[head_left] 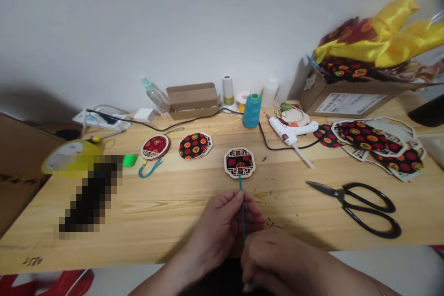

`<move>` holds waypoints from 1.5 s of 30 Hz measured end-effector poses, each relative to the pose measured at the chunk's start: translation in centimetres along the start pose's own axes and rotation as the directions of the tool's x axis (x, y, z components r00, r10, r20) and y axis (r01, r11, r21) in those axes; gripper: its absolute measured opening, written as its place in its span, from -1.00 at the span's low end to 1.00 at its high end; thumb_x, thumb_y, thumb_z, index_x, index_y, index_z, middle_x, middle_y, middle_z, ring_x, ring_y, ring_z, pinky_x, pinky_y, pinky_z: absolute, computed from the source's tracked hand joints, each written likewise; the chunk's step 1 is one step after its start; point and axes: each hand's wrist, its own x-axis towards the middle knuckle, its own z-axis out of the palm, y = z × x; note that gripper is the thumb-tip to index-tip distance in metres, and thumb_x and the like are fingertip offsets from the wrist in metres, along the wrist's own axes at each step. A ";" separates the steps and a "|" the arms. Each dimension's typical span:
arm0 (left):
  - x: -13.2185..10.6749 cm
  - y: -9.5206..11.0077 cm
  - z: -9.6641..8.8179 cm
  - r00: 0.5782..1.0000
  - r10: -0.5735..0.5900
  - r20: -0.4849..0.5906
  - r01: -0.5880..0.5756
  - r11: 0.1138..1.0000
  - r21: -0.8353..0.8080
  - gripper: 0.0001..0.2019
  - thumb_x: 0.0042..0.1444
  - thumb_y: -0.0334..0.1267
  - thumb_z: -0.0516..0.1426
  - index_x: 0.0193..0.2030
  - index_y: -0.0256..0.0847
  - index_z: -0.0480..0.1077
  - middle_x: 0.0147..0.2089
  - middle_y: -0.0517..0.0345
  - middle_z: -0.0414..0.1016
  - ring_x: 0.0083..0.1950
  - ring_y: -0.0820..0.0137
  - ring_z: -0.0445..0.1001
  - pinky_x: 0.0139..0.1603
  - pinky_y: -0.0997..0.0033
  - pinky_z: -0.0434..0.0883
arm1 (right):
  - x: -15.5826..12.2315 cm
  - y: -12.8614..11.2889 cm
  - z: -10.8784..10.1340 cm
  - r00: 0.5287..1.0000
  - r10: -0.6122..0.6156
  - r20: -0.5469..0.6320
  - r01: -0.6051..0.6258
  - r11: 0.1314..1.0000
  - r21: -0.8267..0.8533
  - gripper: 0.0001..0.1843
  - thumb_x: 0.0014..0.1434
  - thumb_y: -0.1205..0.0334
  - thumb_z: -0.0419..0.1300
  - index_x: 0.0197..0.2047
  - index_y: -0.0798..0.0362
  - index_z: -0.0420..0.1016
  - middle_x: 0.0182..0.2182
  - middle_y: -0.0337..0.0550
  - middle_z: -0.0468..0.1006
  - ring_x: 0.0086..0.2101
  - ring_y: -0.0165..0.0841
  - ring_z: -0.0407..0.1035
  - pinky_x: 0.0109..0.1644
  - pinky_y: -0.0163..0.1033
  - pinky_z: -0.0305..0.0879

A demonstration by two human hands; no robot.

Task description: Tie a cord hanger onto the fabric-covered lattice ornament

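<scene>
A small lattice-framed ornament (239,163), pale wood over dark patterned fabric, lies on the wooden table in front of me. From its near edge a teal cord (240,183) runs toward my body. My left hand (231,215) pinches this cord between thumb and fingers, just below the ornament. Closer to me, my right hand (268,259) is closed around the cord's lower stretch, and a bit of teal shows under its fingers. Most of the right fingertips are hidden behind the hand.
Black-handled scissors (354,203) lie at the right, below a white glue gun (291,132). A teal thread spool (252,111) stands behind the ornament. To the left are a round ornament (156,147) and a patterned piece (195,145). Fabric fills a cardboard box (347,97).
</scene>
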 end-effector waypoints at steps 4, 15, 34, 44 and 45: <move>0.1 0.0 0.1 1.000 0.022 -0.019 -0.022 1.000 0.002 -0.84 0.14 -0.29 0.06 -0.37 -0.32 0.40 -0.53 0.20 0.38 -0.56 0.50 0.38 -0.45 0.45 0.34 | 0.6 0.0 -0.2 0.983 0.001 0.184 0.001 1.000 -0.009 -0.79 0.08 0.47 0.07 -0.30 0.11 0.50 -0.35 -0.19 0.57 -0.34 -0.46 0.40 -0.26 -0.43 0.26; 0.2 -0.2 0.3 0.991 0.022 -0.129 -0.017 0.999 0.042 -0.83 0.12 -0.28 0.10 -0.34 -0.39 0.41 -0.56 0.27 0.19 -0.59 0.66 0.06 -0.61 0.66 0.01 | 0.9 1.3 0.1 0.940 -0.123 0.319 0.120 0.992 0.028 -0.81 0.09 0.44 0.06 -0.27 0.13 0.47 -0.36 -0.20 0.56 -0.40 -0.49 0.38 -0.38 -0.48 0.19; 0.1 -0.2 0.5 0.982 0.093 -0.166 -0.077 0.992 0.099 -0.83 0.05 -0.25 0.15 -0.33 -0.37 0.43 -0.57 0.29 0.19 -0.59 0.65 0.04 -0.62 0.62 -0.04 | 0.5 2.0 0.5 0.948 -0.153 0.280 0.129 0.986 0.101 -0.81 0.13 0.39 0.07 -0.21 0.07 0.47 -0.33 -0.24 0.56 -0.34 -0.49 0.40 -0.35 -0.49 0.21; -0.3 0.4 0.5 0.973 0.110 -0.203 -0.075 0.982 0.175 -0.81 0.05 -0.19 0.13 -0.33 -0.31 0.37 -0.64 0.39 0.10 -0.66 0.66 -0.11 -0.66 0.60 -0.16 | -0.9 1.9 -0.6 0.990 -0.105 0.093 0.097 0.992 0.082 -0.86 0.15 0.27 0.11 -0.27 0.06 0.48 -0.38 -0.27 0.54 -0.32 -0.49 0.40 -0.24 -0.44 0.26; -0.3 0.4 0.4 0.973 0.110 -0.201 -0.074 0.981 0.180 -0.82 0.06 -0.19 0.12 -0.33 -0.30 0.37 -0.64 0.39 0.09 -0.66 0.66 -0.10 -0.66 0.60 -0.15 | -1.3 1.7 -1.3 0.995 -0.068 0.067 0.063 0.996 0.061 -0.86 0.14 0.23 0.12 -0.26 0.04 0.49 -0.37 -0.27 0.54 -0.33 -0.48 0.40 -0.25 -0.44 0.27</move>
